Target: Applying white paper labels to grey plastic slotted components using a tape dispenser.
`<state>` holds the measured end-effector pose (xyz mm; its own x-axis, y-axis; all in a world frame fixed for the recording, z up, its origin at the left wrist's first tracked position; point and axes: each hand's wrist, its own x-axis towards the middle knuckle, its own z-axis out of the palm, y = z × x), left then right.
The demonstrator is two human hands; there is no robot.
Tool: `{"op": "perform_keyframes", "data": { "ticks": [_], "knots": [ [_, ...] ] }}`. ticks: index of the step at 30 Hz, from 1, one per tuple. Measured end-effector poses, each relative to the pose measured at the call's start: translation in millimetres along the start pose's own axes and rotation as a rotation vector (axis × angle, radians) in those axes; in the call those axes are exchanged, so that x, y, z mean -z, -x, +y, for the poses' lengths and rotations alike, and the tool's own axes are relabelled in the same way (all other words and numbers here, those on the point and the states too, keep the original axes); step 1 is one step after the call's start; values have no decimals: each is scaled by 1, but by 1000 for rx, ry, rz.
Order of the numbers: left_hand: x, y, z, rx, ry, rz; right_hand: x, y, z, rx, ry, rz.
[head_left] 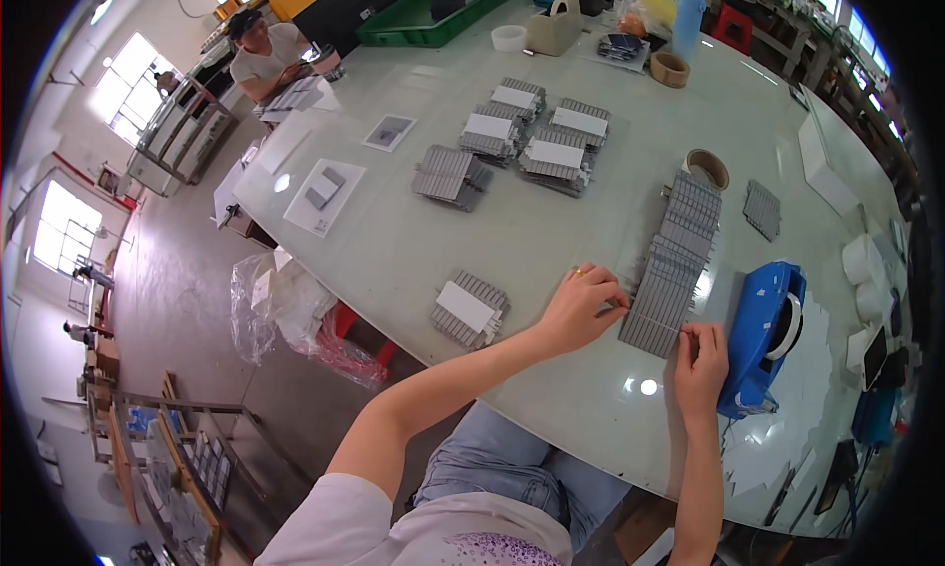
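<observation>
A long row of grey slatted pieces (661,288) lies on the table in front of me, overlapping lengthwise. Across its near end runs a thin pale strip (655,321), too fine to tell whether it is tape. My left hand (588,308) is closed in a pinch at the strip's left end, by the row's edge. At the right end my right hand (703,367) is closed too, its fingertips pressed together at the row's edge. A blue tape dispenser (760,345) with a white roll stands just right of that hand. A grey slatted stack with a white label (466,307) lies left of my left hand.
Several labelled grey stacks (554,155) sit farther back, beside an unlabelled stack (450,177). A tape roll (707,169) stands at the row's far end, near a loose grey piece (762,210). A green tray (423,20) and a seated person (266,56) are at the far left.
</observation>
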<state>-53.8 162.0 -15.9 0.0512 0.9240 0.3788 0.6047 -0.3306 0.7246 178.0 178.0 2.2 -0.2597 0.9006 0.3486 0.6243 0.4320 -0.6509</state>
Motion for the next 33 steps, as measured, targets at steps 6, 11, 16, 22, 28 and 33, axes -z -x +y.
{"op": "perform_keyframes", "data": {
  "ticks": [6,11,16,22,28,33],
  "knots": [
    [-2,0,-2,2,3,-1,0,0,-1,19,-18,11],
    [-1,1,-2,-12,-6,9,0,1,-1,26,-18,7],
    [-2,1,-2,-14,-10,8,0,2,1,31,-13,5],
    [-3,1,-3,-4,-10,14,1,3,2,32,6,-6],
    [-4,2,-3,2,15,28,0,4,3,45,18,-8],
    [-8,3,-3,-23,35,17,1,5,5,7,20,-16]
  ]
}}
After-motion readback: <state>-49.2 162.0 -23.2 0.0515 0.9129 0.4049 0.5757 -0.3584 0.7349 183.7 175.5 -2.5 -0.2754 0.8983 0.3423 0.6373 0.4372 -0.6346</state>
